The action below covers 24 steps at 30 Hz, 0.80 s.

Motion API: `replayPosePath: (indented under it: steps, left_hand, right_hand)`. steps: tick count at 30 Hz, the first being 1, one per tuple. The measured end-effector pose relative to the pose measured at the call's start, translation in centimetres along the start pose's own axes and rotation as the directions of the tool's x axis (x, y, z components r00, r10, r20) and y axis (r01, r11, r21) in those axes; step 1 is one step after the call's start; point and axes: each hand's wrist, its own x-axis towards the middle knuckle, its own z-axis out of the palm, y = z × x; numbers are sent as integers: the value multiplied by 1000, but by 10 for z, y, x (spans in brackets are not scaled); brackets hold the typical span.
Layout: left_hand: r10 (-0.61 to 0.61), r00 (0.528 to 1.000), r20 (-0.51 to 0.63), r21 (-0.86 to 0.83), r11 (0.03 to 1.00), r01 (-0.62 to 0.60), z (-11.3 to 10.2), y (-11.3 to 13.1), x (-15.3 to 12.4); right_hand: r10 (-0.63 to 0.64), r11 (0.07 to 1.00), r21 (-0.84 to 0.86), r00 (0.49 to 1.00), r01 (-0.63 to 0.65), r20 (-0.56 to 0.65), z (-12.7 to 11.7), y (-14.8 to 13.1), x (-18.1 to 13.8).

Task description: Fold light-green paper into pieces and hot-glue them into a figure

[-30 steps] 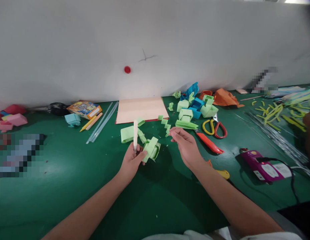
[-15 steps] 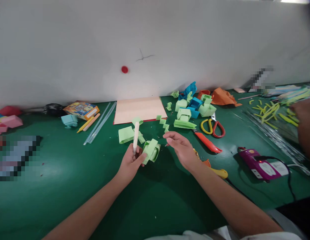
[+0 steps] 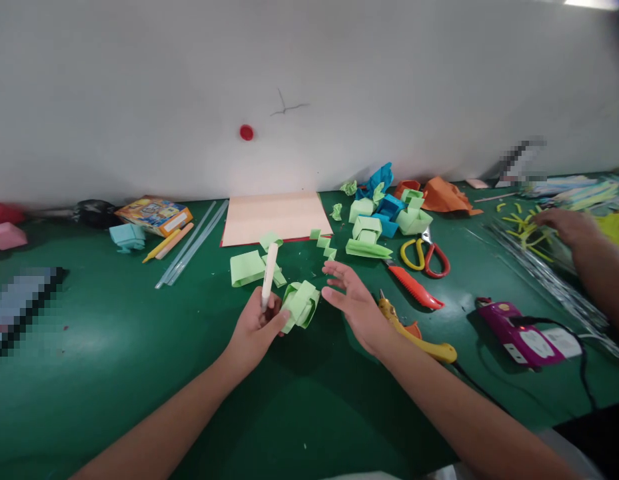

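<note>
My left hand (image 3: pixel 254 327) is closed around a white glue stick (image 3: pixel 268 273) that points up and away, and its fingers also pinch a folded light-green paper piece (image 3: pixel 300 304). My right hand (image 3: pixel 350 300) hovers just right of that paper piece with fingers spread and nothing in it. Behind them on the green table (image 3: pixel 139 347) lie a green paper loop (image 3: pixel 246 268) and a zigzag green strip (image 3: pixel 323 243).
A yellow glue gun (image 3: pixel 414 330), an orange box cutter (image 3: pixel 412 285) and yellow-and-red scissors (image 3: pixel 425 255) lie right of my right hand. A peach sheet (image 3: pixel 274 217), folded green and blue papers (image 3: pixel 386 215), a purple device (image 3: pixel 522 330) and another person's hand (image 3: pixel 564 225) are farther off.
My right hand has opened from a pinch to spread fingers and moved left toward the green paper piece. Another person's hand has reached in at the far right.
</note>
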Motion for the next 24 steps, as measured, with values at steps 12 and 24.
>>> replayPosePath:
  steps: [12,24]
  left_hand:
    - [200,973,114,291,930,-225,3,-6,-10]
    - [450,879,159,543,703,-458,1,3,-16]
  right_hand:
    - [0,994,110,966,-30,260,-1,7,-9]
    - [-267,937,292,930,190,253,-1,1,-10]
